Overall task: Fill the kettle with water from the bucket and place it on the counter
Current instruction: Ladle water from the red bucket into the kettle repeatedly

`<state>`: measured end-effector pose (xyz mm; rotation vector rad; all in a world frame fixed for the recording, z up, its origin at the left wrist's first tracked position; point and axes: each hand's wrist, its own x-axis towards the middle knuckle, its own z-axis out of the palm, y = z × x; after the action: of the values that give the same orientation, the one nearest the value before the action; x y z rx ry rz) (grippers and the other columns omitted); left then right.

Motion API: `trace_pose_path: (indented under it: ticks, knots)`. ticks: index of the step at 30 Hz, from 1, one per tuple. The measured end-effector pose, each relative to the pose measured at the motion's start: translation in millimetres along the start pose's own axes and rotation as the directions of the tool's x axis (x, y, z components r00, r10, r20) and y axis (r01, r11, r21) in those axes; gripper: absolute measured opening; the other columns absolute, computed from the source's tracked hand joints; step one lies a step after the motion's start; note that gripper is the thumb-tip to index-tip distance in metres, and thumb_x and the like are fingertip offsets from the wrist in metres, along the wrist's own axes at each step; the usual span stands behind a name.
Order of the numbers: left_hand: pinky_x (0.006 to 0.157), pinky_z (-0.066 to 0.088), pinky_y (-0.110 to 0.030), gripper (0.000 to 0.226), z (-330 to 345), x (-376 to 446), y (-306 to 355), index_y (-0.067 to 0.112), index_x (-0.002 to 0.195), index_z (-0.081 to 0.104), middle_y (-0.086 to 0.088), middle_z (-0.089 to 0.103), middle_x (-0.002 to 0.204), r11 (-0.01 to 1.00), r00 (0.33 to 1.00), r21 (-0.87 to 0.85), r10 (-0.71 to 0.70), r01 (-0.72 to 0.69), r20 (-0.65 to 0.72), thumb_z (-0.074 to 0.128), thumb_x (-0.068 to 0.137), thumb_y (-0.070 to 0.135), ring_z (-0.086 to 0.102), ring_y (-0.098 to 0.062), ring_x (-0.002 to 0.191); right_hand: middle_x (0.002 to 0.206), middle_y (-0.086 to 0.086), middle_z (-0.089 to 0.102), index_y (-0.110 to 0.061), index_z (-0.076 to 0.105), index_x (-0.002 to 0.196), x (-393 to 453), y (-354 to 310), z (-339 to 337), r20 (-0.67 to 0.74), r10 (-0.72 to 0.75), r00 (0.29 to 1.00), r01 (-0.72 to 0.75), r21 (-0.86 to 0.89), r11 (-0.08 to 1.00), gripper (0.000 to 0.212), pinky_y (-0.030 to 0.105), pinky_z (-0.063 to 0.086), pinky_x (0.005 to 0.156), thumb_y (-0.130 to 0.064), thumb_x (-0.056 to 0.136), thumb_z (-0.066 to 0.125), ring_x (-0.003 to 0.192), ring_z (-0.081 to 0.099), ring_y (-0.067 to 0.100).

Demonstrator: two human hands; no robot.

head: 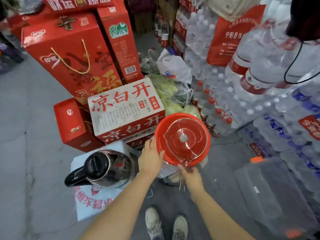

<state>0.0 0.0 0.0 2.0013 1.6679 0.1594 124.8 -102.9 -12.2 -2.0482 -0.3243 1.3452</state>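
A red bucket (160,130) stands on the floor in front of me, right of centre. A clear plastic scoop (197,129) lies inside its mouth, with its handle pointing back at me. My left hand (150,157) grips the bucket's left rim. My right hand (190,174) is closed on the scoop's handle at the near rim. The steel kettle (112,170), with a black lid and handle, sits on a white printed box (90,203) to the left of the bucket, about a hand's width from my left hand. Whether the bucket holds water is hard to tell.
Red gift boxes (69,54) and a white carton (124,108) are stacked behind the kettle. Shrink-wrapped packs of bottled water (259,94) pile up on the right. Bags of greens (169,90) lie behind the bucket. A clear jerrycan (277,191) sits at lower right. My shoes (166,224) are below.
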Motion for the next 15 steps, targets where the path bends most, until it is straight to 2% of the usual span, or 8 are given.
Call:
trace_pose_path:
  ticks: [2,4,6,8,9,10,12,15]
  knots:
    - [0.081,0.055,-0.041,0.07,5.8,10.5,0.1,0.024,0.15,0.019,-0.005,0.037,0.146,0.998,0.999,-0.062,-0.03,0.032,0.025,0.056,0.092,0.038,0.059,-0.025,0.111,0.102,0.012,0.074,-0.001,0.061,0.113,6.5,-2.5,6.0,0.067,0.063,0.996,-0.073,0.161,0.984,0.038,0.032,0.05,0.076,-0.031,0.091,0.067,0.097,0.068,0.031]
    - [0.077,0.055,-0.042,0.073,8.1,13.7,0.2,0.025,0.151,0.016,-0.007,0.035,0.147,0.997,0.997,-0.071,-0.031,0.036,0.068,0.057,0.092,0.035,0.063,-0.028,0.103,0.082,0.019,0.076,0.006,0.065,0.103,0.3,-6.4,1.7,0.11,0.028,0.993,-0.051,0.214,0.976,0.034,0.034,0.057,0.068,-0.027,0.095,0.062,0.08,0.073,0.035]
    - [0.076,0.055,-0.043,0.075,11.3,16.7,-4.0,0.025,0.152,0.014,-0.008,0.034,0.147,0.994,0.996,-0.103,-0.031,0.039,0.084,0.058,0.091,0.031,0.065,-0.03,0.099,0.066,0.017,0.07,0.005,0.063,0.09,-7.7,-5.0,-7.4,0.08,-0.011,0.997,-0.007,0.224,0.975,0.033,0.037,0.056,0.06,-0.026,0.097,0.058,0.063,0.069,0.034]
    - [0.077,0.055,-0.045,0.077,12.2,19.9,-10.3,0.027,0.151,0.013,-0.007,0.034,0.147,0.992,0.995,-0.125,-0.013,0.025,0.094,0.059,0.09,0.031,0.065,-0.031,0.099,0.064,0.015,0.061,-0.003,0.061,0.097,-18.6,-5.2,-18.4,0.033,-0.084,0.996,0.077,0.184,0.98,0.023,0.036,0.054,0.05,-0.025,0.098,0.055,0.054,0.065,0.03]
    - [0.078,0.055,-0.045,0.077,12.6,21.2,-13.0,0.028,0.151,0.013,-0.007,0.035,0.147,0.992,0.994,-0.127,-0.005,0.018,0.106,0.06,0.09,0.032,0.065,-0.031,0.1,0.065,0.014,0.058,-0.011,0.059,0.11,-22.2,-5.8,-23.8,0.021,-0.127,0.992,0.123,0.132,0.984,0.017,0.035,0.053,0.046,-0.023,0.099,0.054,0.052,0.064,0.027]
    - [0.079,0.055,-0.046,0.078,12.5,22.2,-14.8,0.029,0.151,0.012,-0.007,0.034,0.148,0.992,0.993,-0.129,0.004,0.011,0.117,0.06,0.09,0.034,0.064,-0.032,0.102,0.066,0.013,0.058,-0.022,0.051,0.125,-23.6,-6.8,-28.9,0.008,-0.165,0.986,0.164,0.05,0.985,0.026,0.033,0.052,0.044,-0.02,0.1,0.053,0.049,0.063,0.024]
    - [0.079,0.055,-0.047,0.081,12.2,23.8,-16.8,0.029,0.152,0.009,-0.008,0.033,0.149,0.993,0.99,-0.119,0.006,0.011,0.142,0.06,0.09,0.033,0.063,-0.035,0.105,0.064,0.012,0.063,-0.043,0.024,0.145,-23.3,-11.9,-36.1,0.013,-0.271,0.963,0.268,-0.179,0.947,0.058,0.029,0.049,0.042,-0.019,0.1,0.051,0.044,0.061,0.018]
    - [0.078,0.055,-0.048,0.084,9.8,23.9,-18.6,0.029,0.152,0.005,-0.008,0.034,0.148,0.993,0.987,-0.122,0.021,-0.001,0.161,0.061,0.089,0.031,0.062,-0.036,0.107,0.075,0.009,0.069,-0.036,-0.01,0.151,-16.9,-20.3,-41.3,0.037,-0.439,0.898,0.351,-0.661,0.663,0.079,0.031,0.041,0.051,-0.025,0.1,0.05,0.049,0.052,0.016]
